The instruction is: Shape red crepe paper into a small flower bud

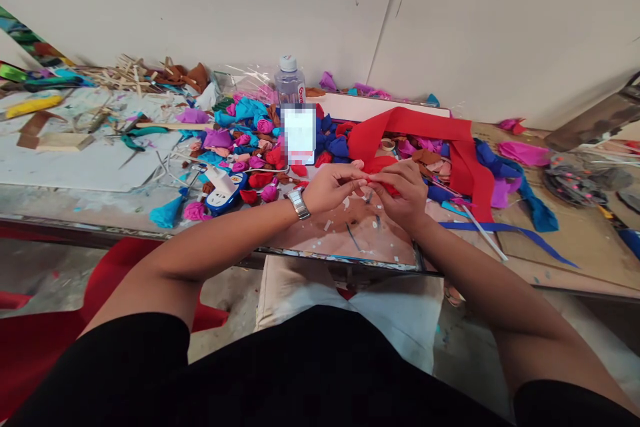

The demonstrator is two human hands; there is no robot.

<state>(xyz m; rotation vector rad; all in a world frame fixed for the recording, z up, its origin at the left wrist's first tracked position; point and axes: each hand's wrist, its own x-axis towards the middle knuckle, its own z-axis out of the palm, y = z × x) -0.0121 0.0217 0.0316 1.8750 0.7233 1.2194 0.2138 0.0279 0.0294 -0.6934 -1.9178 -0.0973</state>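
Observation:
Both hands meet over the table's front part, pinching a long red crepe paper strip [430, 125]. My left hand [333, 188], below a metal watch [299, 203], grips the strip's gathered end between thumb and fingers. From the other side my right hand [404, 195] closes on the same bunched red part, its fingers hiding some of it. Beyond the hands the strip runs back and folds down to the right. Crumpled paper flowers [240, 140] in blue, pink, purple and red heap up left of the hands. A phone with a blurred bright screen [300, 137] stands among them.
Behind the phone stands a clear bottle [290, 83]. A blue power strip [223, 199] with a white plug and cable lies at left. Green-handled pliers [143, 137] and wood sticks [133, 75] are farther left. At right are a blue strip [520, 232] and a dark netted bundle [575, 177].

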